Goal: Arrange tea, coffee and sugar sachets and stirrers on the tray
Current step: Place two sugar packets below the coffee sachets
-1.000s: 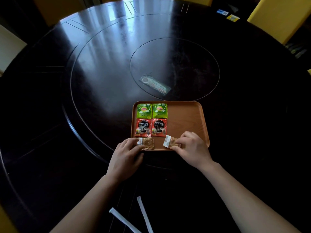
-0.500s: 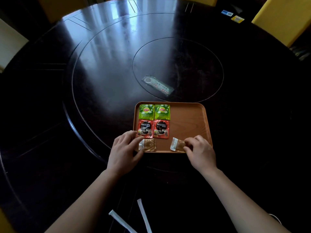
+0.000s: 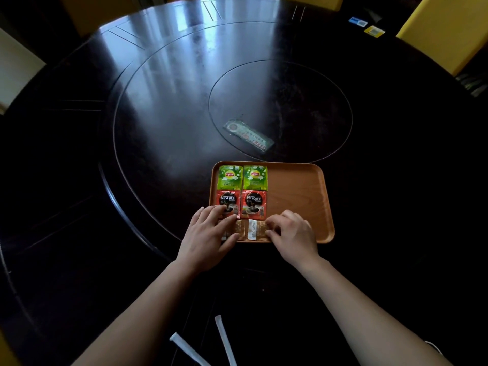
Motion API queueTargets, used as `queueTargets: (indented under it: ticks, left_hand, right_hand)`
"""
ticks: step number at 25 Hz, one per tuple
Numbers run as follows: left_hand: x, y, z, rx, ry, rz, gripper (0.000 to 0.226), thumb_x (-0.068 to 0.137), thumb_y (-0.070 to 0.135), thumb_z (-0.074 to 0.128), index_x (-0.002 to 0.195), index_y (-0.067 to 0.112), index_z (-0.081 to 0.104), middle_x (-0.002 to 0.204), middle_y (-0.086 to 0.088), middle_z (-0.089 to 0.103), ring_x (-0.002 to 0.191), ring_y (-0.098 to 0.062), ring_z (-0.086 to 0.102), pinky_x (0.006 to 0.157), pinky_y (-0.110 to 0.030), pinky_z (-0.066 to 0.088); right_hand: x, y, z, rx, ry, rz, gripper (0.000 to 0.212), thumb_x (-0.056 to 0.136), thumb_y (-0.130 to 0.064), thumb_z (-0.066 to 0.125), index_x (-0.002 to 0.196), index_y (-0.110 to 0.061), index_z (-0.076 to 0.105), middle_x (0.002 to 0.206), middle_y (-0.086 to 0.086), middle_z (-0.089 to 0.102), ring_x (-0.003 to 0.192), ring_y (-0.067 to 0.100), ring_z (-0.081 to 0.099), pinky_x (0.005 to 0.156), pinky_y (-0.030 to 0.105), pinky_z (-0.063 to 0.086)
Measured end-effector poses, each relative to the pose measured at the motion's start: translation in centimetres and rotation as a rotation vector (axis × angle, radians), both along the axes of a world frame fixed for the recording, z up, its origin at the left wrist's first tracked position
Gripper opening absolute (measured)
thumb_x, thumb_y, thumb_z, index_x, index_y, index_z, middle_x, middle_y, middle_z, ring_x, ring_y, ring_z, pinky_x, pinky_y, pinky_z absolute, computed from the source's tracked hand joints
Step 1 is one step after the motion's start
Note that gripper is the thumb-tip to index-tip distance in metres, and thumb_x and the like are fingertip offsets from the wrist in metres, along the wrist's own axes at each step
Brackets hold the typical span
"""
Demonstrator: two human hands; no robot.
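An orange wooden tray (image 3: 295, 191) lies on the dark round table. Two green Lipton tea sachets (image 3: 242, 177) fill its far left corner, and two red Nescafe coffee sachets (image 3: 240, 203) sit just below them. Along the near rim lie two brown sugar sachets. My left hand (image 3: 208, 235) rests flat on the left sugar sachet (image 3: 239, 228) and covers most of it. My right hand (image 3: 291, 233) has its fingertips on the right sugar sachet (image 3: 255, 230). Two white wrapped stirrers (image 3: 224, 339) lie on the table near me, between my forearms.
A clear wrapped packet (image 3: 248, 135) lies on the table's inner disc beyond the tray. Yellow chairs (image 3: 443, 30) stand at the far right, with small cards (image 3: 365, 25) on the table edge there. The tray's right half is bare wood.
My right hand slid its sugar sachet leftward, so it now lies next to the left sugar sachet under the coffee sachets. My left hand stayed on the left sachet.
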State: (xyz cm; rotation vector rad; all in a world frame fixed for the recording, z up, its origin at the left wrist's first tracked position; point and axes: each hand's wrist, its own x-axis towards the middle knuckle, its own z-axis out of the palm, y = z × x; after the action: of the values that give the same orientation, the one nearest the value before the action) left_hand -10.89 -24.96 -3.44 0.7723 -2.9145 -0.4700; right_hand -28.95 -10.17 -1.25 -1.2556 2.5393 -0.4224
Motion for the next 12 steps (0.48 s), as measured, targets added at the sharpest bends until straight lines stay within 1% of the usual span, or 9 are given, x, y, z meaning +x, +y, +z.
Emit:
queueTargets:
  ticks: [5,7,9,12]
  left_hand:
    - [0.2,0.1,-0.2,0.032,0.006,0.017,0.060,0.092,0.061,0.039,0.140,0.028,0.054,0.148,-0.007,0.047,0.139,-0.029,0.035,0.115,-0.052,0.032]
    - [0.2,-0.2,-0.1,0.036,0.024,0.027,0.060,0.092,0.060,0.040,0.139,0.027,0.055,0.149,-0.008,0.047,0.139,-0.030,0.037,0.114,-0.053,0.034]
    - [0.1,-0.6,-0.1,0.034,0.022,0.023,0.059,0.093,0.059,0.039,0.141,0.027,0.054,0.152,-0.009,0.044,0.142,-0.029,0.035,0.117,-0.052,0.030]
    - [-0.4,-1.1,-0.2,0.030,-0.009,-0.013,0.060,0.094,0.060,0.035,0.141,0.028,0.054,0.156,-0.007,0.042,0.147,-0.024,0.032,0.122,-0.048,0.020]
  right_hand:
    - [0.0,-0.4,0.0,-0.003,-0.029,0.022,0.025,0.086,-0.032,0.072,0.110,-0.029,0.069,0.096,-0.002,0.063,0.095,0.021,0.058,0.080,0.039,0.050]
    - [-0.3,-0.6,0.1,-0.056,-0.051,0.001,0.029,0.086,-0.031,0.073,0.113,-0.025,0.068,0.098,0.000,0.064,0.095,0.021,0.059,0.080,0.038,0.051]
    - [-0.7,-1.2,0.2,-0.117,-0.047,-0.042,0.031,0.086,-0.028,0.073,0.116,-0.021,0.068,0.103,0.002,0.063,0.098,0.022,0.058,0.080,0.035,0.051]
    - [-0.6,-2.8,0.4,-0.123,0.020,-0.006,0.034,0.087,-0.026,0.072,0.120,-0.024,0.067,0.111,0.002,0.060,0.100,0.023,0.054,0.078,0.037,0.051]
